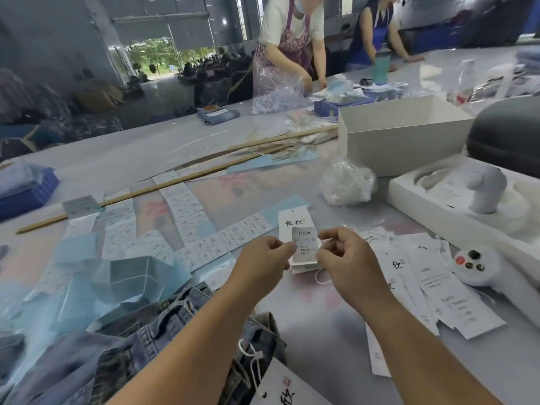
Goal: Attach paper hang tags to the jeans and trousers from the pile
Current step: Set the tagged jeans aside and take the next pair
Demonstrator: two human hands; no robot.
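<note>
1. Big hall with a wide grey table (321,331), and an open door far off at 11 o'clock.
2. At the middle of the picture, both hands hold 1 small sticker (304,244) with print on it.
3. The left hand (263,258) pinches the sticker's left edge with curled fingers.
4. The right hand (347,255) pinches its right edge the same way.
5. Just behind the sticker is a white tag (293,219) with black writing, on top of a small stack.
6. A white string (320,279) loops out from under the stack.
7. More tags (438,287) lie spread at 3 o'clock from the hands.
8. Jeans (146,340) lie in a heap at 7 o'clock, under the left arm.
9. One tag with a string (280,387) lies on the jeans at 6 o'clock.
10. Sticker sheets (187,223) lie in rows at 10 o'clock.
11. Blue paper (76,287) is piled at 9 o'clock.
12. A long stick (146,191) lies across the table past the sheets.
13. A white box (403,133) stands open at 2 o'clock, with a plastic bag (344,182) just beside it.
14. 2 people (292,45) stand at the far side at 1 o'clock.
</note>
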